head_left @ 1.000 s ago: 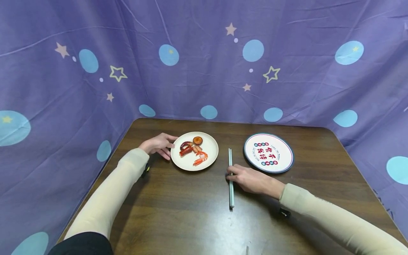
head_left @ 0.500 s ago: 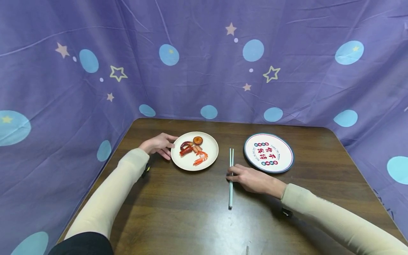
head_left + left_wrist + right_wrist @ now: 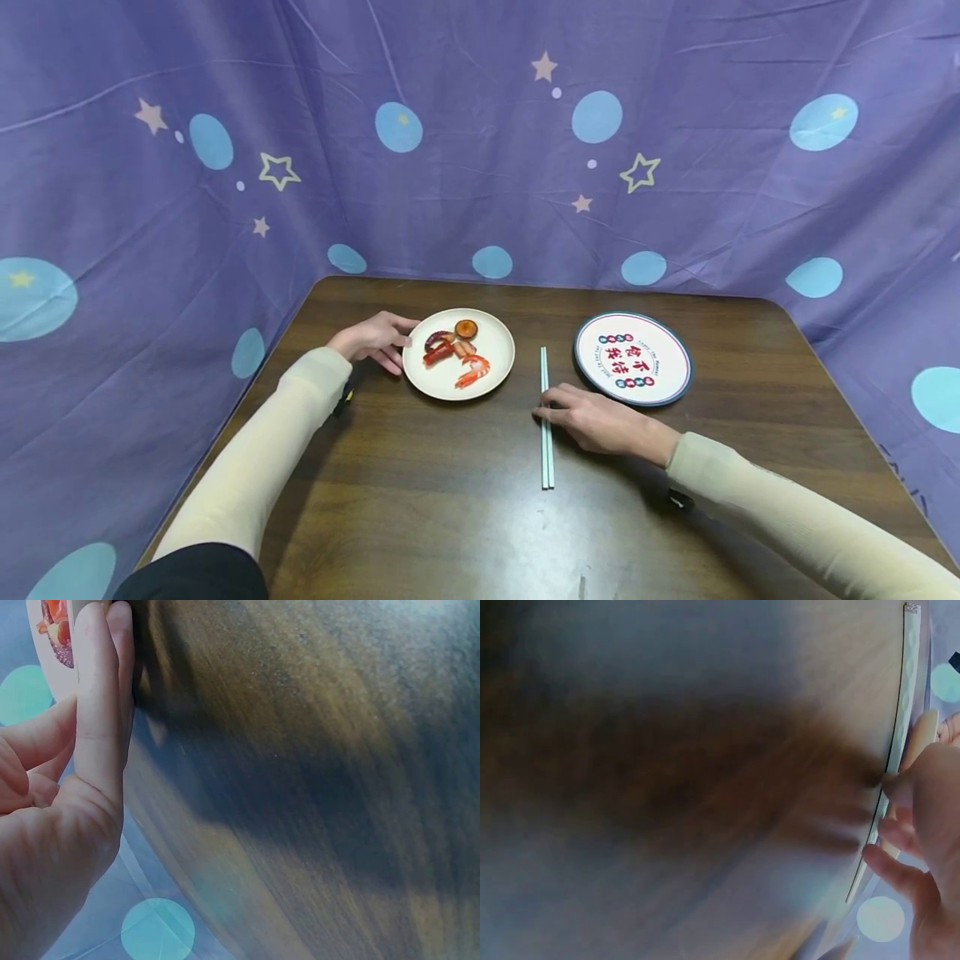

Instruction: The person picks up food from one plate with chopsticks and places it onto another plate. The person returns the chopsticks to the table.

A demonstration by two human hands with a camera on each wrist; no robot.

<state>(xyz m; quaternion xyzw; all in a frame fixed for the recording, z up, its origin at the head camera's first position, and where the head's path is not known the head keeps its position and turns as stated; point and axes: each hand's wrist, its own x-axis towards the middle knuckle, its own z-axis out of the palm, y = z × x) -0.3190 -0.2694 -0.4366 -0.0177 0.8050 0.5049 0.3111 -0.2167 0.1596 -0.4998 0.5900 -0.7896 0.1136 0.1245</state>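
Observation:
In the head view, the cream plate [image 3: 491, 337] stands at the back left of the table. On it lie a shrimp [image 3: 472, 372], an octopus tentacle [image 3: 436, 339], a round brown piece [image 3: 467, 329] and other food pieces. My left hand [image 3: 375, 337] touches its left rim with mostly straight fingers; the left wrist view has these fingers [image 3: 97, 720] along the plate's edge. A pair of pale green chopsticks [image 3: 547, 458] lies near the middle. My right hand [image 3: 596, 417] holds them around mid-length, fingertips [image 3: 889, 862] on them in the right wrist view.
A white plate [image 3: 660, 350] with a blue rim and red lettering stands right of the chopsticks, beyond my right hand. The dark wooden table [image 3: 420, 517] meets a purple patterned curtain [image 3: 480, 200] at the back and sides.
The chopsticks shift slightly between my right fingers: their tips part, then come together again, and their near ends swing a little right. My left hand and both plates stay put.

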